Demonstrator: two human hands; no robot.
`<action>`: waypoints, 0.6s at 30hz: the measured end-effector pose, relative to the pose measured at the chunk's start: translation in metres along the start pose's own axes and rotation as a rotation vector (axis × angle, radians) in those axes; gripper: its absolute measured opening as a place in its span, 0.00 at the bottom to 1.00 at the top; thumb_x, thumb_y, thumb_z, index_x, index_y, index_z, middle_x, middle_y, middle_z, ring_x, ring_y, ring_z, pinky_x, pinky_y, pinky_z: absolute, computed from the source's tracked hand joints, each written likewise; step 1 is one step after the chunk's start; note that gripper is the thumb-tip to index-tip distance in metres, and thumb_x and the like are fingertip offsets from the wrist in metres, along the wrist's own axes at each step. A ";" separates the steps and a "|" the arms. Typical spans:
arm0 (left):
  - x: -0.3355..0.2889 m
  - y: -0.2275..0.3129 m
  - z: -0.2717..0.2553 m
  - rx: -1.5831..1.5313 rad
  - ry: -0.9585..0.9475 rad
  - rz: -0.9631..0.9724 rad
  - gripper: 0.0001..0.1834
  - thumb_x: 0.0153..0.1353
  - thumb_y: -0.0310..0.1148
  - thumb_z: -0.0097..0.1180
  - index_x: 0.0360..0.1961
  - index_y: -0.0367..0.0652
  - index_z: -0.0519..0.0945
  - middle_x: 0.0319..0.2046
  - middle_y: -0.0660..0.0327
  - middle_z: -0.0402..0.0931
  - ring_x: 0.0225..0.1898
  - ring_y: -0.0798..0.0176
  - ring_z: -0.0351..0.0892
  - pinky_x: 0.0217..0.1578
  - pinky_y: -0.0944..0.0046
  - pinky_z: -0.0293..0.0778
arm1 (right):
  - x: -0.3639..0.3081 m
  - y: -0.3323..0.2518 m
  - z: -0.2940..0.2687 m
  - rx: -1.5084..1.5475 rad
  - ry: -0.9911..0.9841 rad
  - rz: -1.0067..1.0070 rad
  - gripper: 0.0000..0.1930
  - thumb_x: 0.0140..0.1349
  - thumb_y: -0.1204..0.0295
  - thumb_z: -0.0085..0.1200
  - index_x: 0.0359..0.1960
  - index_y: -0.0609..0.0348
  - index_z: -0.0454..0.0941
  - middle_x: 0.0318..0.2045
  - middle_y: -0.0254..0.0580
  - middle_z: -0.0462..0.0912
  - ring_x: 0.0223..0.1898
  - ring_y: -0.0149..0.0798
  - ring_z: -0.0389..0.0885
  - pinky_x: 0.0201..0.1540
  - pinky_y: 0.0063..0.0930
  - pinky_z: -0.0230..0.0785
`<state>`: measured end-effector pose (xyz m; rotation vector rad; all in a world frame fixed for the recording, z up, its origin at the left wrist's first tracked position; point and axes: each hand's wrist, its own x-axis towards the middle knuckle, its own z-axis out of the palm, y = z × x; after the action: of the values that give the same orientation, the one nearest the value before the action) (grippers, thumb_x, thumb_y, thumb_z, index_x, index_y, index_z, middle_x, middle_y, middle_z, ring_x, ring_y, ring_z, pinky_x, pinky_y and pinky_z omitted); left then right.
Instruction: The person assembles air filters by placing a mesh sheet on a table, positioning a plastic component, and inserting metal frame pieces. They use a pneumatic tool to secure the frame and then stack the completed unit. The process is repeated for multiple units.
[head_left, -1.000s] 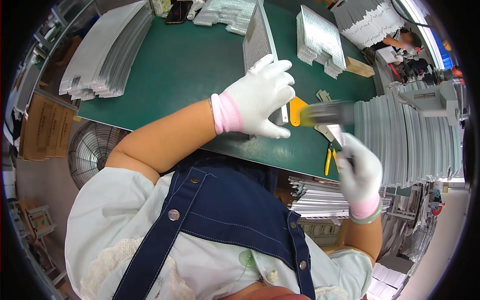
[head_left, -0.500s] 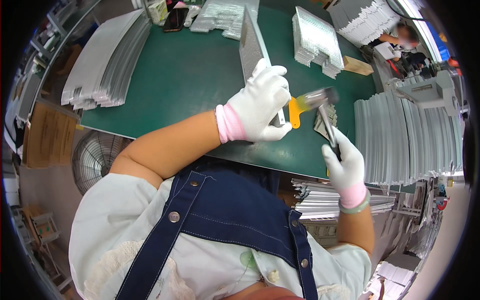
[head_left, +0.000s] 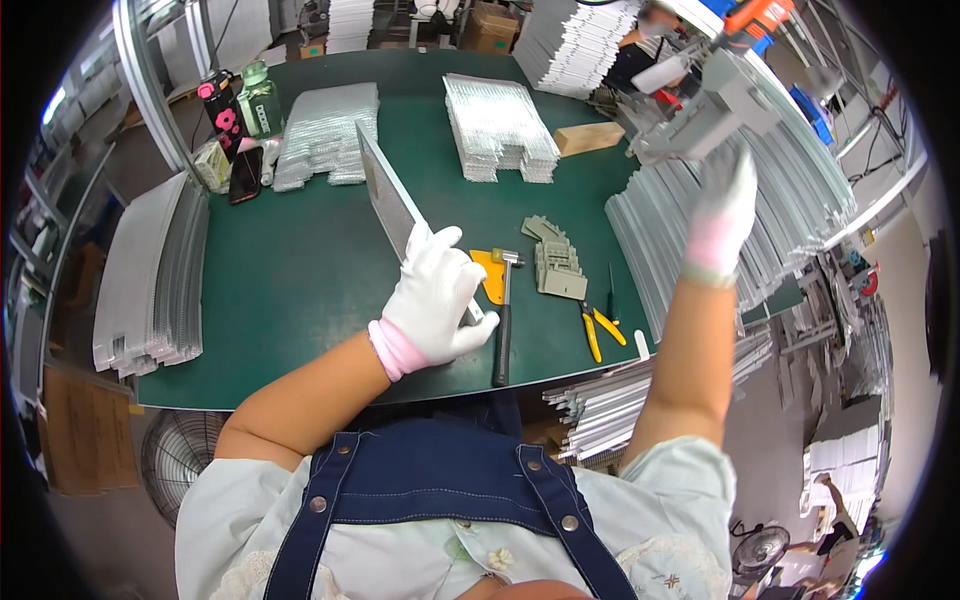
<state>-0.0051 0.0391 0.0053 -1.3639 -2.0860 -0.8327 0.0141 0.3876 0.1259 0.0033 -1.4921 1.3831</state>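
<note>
My left hand [head_left: 432, 300], in a white glove with a pink cuff, is closed around the near end of a thin grey panel [head_left: 392, 190]. The panel stands on edge, slanting away to the far left. My right hand [head_left: 727, 205], gloved alike, is raised at the right, over the row of stacked light panels [head_left: 670, 215] and close to a grey machine head [head_left: 715, 105]. Motion smears its fingers. A hammer [head_left: 503, 325] lies beside my left hand, its head on a yellow scraper [head_left: 487, 275]. Farther right are greenish-grey plastic pieces [head_left: 560, 272], yellow-handled pliers [head_left: 600, 328] and a thin screwdriver [head_left: 612, 298].
Two stacks of bubble-wrap sheets, one left [head_left: 325, 125] and one right [head_left: 497, 120], lie at the back of the green table [head_left: 290, 285]. A wooden block [head_left: 588, 138], a phone [head_left: 245, 176], bottles [head_left: 260, 102] and a left panel stack [head_left: 150, 270] stand around. Another person [head_left: 640, 50] is beyond.
My right hand has put the hammer down on the table and moved up and right toward the machine head. My left hand still holds the panel. The view has shifted.
</note>
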 end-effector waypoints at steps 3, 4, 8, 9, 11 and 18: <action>0.007 0.003 0.000 0.008 -0.027 0.014 0.24 0.43 0.40 0.67 0.40 0.40 0.75 0.34 0.52 0.72 0.54 0.39 0.67 0.59 0.30 0.55 | 0.116 0.001 0.003 -0.484 -0.238 -0.445 0.20 0.71 0.65 0.52 0.59 0.63 0.73 0.43 0.43 0.84 0.47 0.44 0.83 0.52 0.36 0.75; 0.008 0.003 -0.002 -0.009 -0.035 0.016 0.24 0.44 0.40 0.66 0.41 0.40 0.75 0.34 0.52 0.72 0.54 0.39 0.67 0.60 0.30 0.55 | 0.134 -0.001 0.005 -0.688 -0.293 -0.533 0.18 0.70 0.66 0.53 0.57 0.63 0.74 0.44 0.43 0.84 0.46 0.42 0.83 0.51 0.34 0.75; 0.009 0.004 0.001 -0.030 -0.023 0.017 0.25 0.47 0.41 0.64 0.45 0.41 0.78 0.35 0.51 0.72 0.54 0.37 0.68 0.61 0.30 0.54 | 0.143 -0.065 0.062 0.188 -0.344 0.092 0.14 0.70 0.62 0.54 0.45 0.59 0.82 0.38 0.35 0.83 0.40 0.30 0.81 0.48 0.26 0.72; 0.009 0.004 0.001 -0.023 -0.027 0.010 0.24 0.47 0.41 0.64 0.45 0.41 0.78 0.36 0.51 0.72 0.54 0.37 0.68 0.61 0.29 0.54 | 0.134 -0.073 0.075 0.228 -0.354 0.104 0.13 0.69 0.64 0.55 0.48 0.59 0.82 0.39 0.35 0.83 0.41 0.29 0.81 0.48 0.25 0.72; 0.016 0.008 0.007 -0.052 -0.045 0.025 0.23 0.48 0.40 0.63 0.45 0.43 0.79 0.37 0.51 0.72 0.56 0.35 0.66 0.62 0.28 0.53 | 0.158 -0.066 0.061 0.570 -0.516 0.317 0.07 0.65 0.67 0.57 0.40 0.56 0.80 0.32 0.33 0.82 0.32 0.30 0.80 0.36 0.25 0.73; 0.016 0.004 0.015 -0.066 -0.188 -0.056 0.25 0.54 0.54 0.61 0.44 0.46 0.82 0.44 0.49 0.74 0.59 0.40 0.64 0.66 0.30 0.47 | -0.055 -0.132 0.128 0.514 -0.302 0.031 0.15 0.66 0.65 0.53 0.48 0.62 0.79 0.42 0.43 0.85 0.39 0.39 0.85 0.44 0.32 0.78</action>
<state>-0.0082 0.0614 0.0074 -1.4753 -2.2661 -0.8314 0.0354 0.2178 0.2129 0.5340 -1.3356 1.8175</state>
